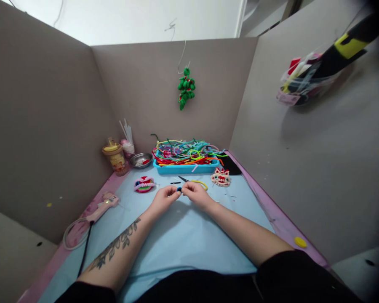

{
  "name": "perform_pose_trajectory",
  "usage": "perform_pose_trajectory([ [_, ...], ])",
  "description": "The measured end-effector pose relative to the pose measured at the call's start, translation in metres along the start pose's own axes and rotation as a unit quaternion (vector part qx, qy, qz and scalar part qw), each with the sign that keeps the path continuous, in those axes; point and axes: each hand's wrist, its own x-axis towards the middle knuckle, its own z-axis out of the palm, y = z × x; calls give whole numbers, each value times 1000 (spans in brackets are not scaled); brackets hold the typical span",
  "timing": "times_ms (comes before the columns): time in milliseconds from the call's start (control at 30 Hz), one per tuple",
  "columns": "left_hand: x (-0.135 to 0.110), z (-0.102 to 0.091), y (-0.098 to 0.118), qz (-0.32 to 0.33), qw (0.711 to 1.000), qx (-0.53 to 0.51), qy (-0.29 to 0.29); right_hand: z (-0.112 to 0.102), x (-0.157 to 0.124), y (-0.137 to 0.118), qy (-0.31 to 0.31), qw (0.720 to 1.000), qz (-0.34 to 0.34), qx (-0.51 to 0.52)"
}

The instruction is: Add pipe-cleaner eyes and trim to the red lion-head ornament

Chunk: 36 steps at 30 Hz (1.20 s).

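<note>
Blue piece (179, 190) is pinched between the closed fingers of left hand (164, 198) and right hand (196, 195) just above the worktop (177, 240), near the scissors (193, 182); shaping appears in hand, and further bending calls for a firm two-sided pinch.

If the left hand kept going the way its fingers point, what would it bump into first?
Probably the small blue piece that the left hand pinches together with the right hand. The right hand's fingertips sit just beyond it, though depth is hard to judge.
</note>
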Motion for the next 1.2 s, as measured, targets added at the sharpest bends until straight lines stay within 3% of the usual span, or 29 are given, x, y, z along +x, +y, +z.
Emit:
perform_pose_trajectory([
  [133,0,-3,-7,91,992,74,51,1,-1,1,2,1000,19,24],
  [267,-2,-4,-10,200,964,165,67,4,-3,-2,-11,999,24,28],
  [467,-5,-4,-8,247,944,209,71,10,-7,-8,-14,1000,10,10],
  [833,-5,-4,-6,182,962,193,65,14,-7,-4,8,999,19,25],
  [933,-4,-3,-3,130,976,159,70,11,-5,0,28,999,25,35],
  [1067,-3,-2,2,37,995,91,36,8,-3,3,42,998,24,25],
  [1200,-1,-1,4,-6,999,34,29,8,-4,1,29,999,18,19],
])
